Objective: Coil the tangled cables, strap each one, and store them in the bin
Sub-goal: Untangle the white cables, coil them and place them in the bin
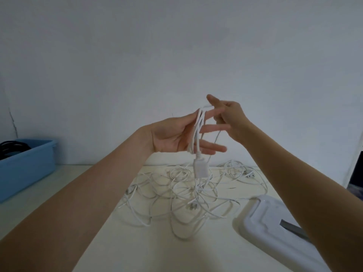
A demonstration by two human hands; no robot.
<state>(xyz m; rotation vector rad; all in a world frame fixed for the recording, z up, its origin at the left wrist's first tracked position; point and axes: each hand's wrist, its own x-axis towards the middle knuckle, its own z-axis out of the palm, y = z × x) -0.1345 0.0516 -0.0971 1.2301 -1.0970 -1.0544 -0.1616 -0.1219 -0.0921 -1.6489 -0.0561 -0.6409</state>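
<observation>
Coiling is in hand: the left hand (pixel 172 136) carries cable (pixel 197 130) loops across straight fingers, while the right hand (pixel 231 118) pinches the strand just beyond them. Next, another loop must be drawn from the tangle (pixel 186 193) below.

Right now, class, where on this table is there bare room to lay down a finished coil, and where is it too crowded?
Bare table shows near the viewer, between the left forearm and the white lidded box. A paler strip lies beside the blue bin. The middle is crowded with tangled white cables, reaching towards the back wall.
</observation>
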